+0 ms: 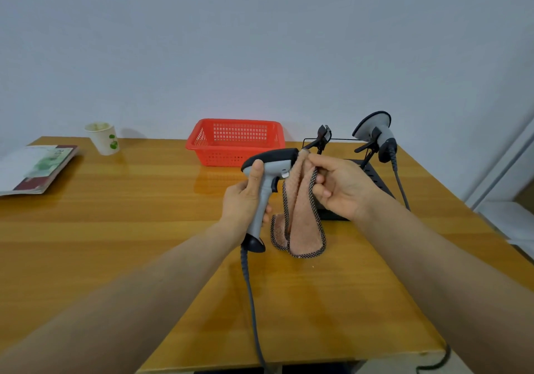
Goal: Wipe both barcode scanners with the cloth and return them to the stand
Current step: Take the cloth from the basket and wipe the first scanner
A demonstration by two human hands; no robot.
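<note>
Head view. Left hand (245,197) wrapped round grip of scanner (267,177), thumb up the back, nose turned toward 3 o'clock to meet the wiping hand. Right hand (339,187) pinching cloth (300,217) against the nose; rest of cloth hanging clear of table (115,229). Cord (251,301) trailing toward 6 o'clock. Second scanner (375,135) parked in stand (372,177) at 1 o'clock, near clip vacant, presumably for the held unit. Basket (235,141) at 12, cup (102,138) and book (37,168) at 10, well apart.

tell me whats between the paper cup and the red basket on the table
Nothing: in the head view the stretch of table between the paper cup and the red basket is bare wood.
</note>
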